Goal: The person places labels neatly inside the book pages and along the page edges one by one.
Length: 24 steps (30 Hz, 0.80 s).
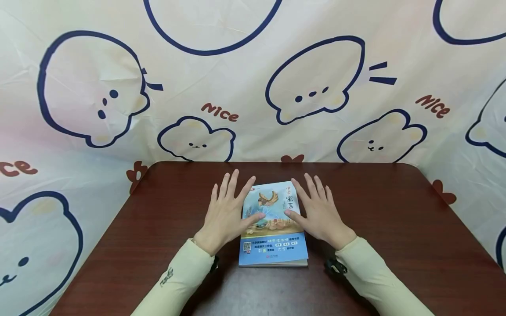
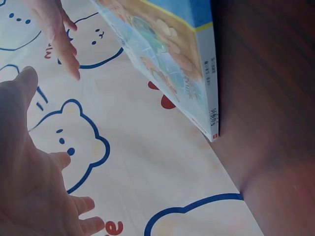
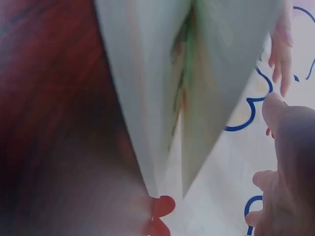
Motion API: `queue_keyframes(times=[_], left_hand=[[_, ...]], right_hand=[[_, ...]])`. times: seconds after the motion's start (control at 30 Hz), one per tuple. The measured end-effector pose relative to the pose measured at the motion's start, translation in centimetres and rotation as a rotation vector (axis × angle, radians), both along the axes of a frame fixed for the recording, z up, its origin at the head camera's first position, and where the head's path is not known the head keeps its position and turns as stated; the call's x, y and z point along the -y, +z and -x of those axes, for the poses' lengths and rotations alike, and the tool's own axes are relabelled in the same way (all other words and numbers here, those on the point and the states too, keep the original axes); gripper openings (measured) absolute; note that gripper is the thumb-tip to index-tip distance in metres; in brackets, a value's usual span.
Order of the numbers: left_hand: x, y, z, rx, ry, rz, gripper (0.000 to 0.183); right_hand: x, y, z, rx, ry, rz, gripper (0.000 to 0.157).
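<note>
A softcover book (image 1: 272,245) lies on the dark brown table, its blue illustrated front cover facing up. My left hand (image 1: 225,215) is over the book's left side, fingers spread and thumb reaching above the cover. On the opposite side, my right hand (image 1: 322,215) is held the same way. Both hands hold nothing. In the left wrist view, the book's spine (image 2: 209,88) stands apart from my left hand (image 2: 39,187). The right wrist view shows the page edges (image 3: 142,88) parted slightly, with my right hand (image 3: 295,172) away from them.
The brown table (image 1: 395,228) extends around the book to both sides. A pale cloth (image 1: 253,87) with bear drawings hangs behind and beside the table. Dark wrist cameras (image 1: 336,266) sit under the light sleeves (image 1: 375,267).
</note>
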<state>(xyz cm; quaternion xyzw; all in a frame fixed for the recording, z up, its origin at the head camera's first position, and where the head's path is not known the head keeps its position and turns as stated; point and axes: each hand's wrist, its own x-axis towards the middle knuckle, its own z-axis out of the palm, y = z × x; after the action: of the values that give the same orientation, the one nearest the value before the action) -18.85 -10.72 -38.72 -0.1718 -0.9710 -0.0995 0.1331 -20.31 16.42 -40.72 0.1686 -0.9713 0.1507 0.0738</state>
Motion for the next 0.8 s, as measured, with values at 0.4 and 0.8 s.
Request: queue_keyframes(times=[0.4,0.8], left_hand=[[0.0,0.2,0.1,-0.055,-0.029,0.007,0.094],[-0.5,0.8,0.1,-0.077,-0.086,-0.007,0.088]], right_hand=[[-0.1,-0.5,-0.2,-0.047,0.03,-0.032,0.087],[-1.3,-0.3,-0.4,-0.07,0.015,-0.051,0.082]])
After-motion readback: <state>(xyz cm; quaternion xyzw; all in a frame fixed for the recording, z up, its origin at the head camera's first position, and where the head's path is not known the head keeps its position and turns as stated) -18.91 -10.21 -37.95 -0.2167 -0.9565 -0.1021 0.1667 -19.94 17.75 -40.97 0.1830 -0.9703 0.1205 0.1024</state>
